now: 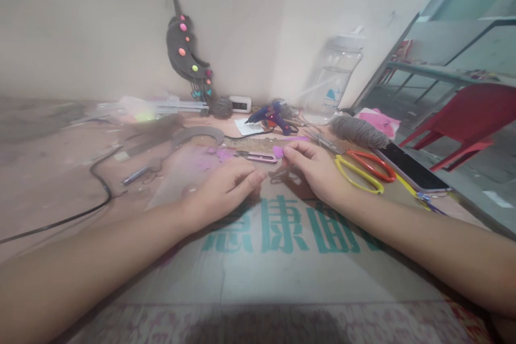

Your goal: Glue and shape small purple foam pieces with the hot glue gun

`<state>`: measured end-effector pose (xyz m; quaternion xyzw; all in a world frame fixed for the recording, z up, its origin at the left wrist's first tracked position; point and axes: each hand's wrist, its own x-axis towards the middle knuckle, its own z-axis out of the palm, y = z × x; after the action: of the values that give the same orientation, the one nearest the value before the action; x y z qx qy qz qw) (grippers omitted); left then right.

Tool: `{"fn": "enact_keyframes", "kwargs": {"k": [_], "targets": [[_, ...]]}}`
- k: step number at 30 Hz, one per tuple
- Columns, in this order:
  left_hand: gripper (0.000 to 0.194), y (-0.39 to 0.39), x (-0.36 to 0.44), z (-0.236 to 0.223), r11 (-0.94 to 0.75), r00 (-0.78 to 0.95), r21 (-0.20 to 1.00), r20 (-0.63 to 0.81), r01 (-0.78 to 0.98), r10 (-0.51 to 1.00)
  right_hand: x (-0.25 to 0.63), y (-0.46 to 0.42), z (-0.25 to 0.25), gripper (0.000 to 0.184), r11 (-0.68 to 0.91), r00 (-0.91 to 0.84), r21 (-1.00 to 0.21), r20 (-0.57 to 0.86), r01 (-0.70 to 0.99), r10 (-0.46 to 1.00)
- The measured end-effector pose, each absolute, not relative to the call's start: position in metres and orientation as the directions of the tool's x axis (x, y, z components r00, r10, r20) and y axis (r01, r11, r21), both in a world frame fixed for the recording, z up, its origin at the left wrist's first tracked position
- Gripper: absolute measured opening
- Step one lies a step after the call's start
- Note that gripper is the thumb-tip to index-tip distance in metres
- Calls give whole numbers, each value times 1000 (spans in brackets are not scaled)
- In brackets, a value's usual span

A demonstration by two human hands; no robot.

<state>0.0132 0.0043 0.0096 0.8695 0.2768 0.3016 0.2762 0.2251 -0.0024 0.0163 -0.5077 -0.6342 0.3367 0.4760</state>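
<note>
My right hand (316, 167) pinches a small purple piece (278, 151), perhaps felt or paper, between thumb and forefinger. To its left, my left hand (230, 189) is closed, thumb against the fingers; whatever it may hold is hidden. Just beyond the hands lies a pink-handled craft knife (260, 158), with a brown ruler (250, 145) behind it. More purple cut pieces (212, 157) are scattered past my left hand. Scissors with yellow and red handles (373, 165) rest right beside my right wrist. Beneath both hands is a board with green characters (282, 226).
A blue hot glue gun (274, 114) stands at the back near a small digital clock (241, 104). Grey yarn (358, 130), a phone (415, 166) and a water bottle (332, 80) are on the right. A black cable (107, 193) crosses the left. A grey crescent ornament (183, 51) hangs on the wall.
</note>
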Motion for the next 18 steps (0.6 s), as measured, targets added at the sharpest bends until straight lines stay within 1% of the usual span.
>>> {"fn": "enact_keyframes", "kwargs": {"k": [2, 6, 8, 10, 12, 16, 18], "targets": [[40, 3, 13, 10, -730, 687, 614, 391, 302, 613, 225, -3, 16, 27, 262, -26, -911, 268, 318, 963], [23, 1, 14, 9, -752, 695, 613, 431, 242, 575, 225, -3, 17, 27, 289, -26, -902, 297, 321, 955], [23, 1, 14, 9, -774, 713, 594, 445, 218, 542, 225, -3, 17, 27, 295, -29, -900, 302, 322, 953], [24, 1, 15, 8, -808, 756, 550, 431, 212, 492, 226, -3, 16, 26, 293, -28, -904, 299, 312, 954], [28, 2, 15, 7, -833, 780, 485, 399, 267, 483, 227, -2, 15, 25, 292, -28, -909, 297, 298, 954], [21, 3, 15, 3, -808, 730, 352, 356, 473, 583, 227, 0, 14, 27, 320, -24, -908, 326, 270, 945], [20, 2, 16, 2, -809, 731, 308, 350, 501, 586, 228, 2, 12, 27, 310, -2, -921, 319, 234, 948]]}}
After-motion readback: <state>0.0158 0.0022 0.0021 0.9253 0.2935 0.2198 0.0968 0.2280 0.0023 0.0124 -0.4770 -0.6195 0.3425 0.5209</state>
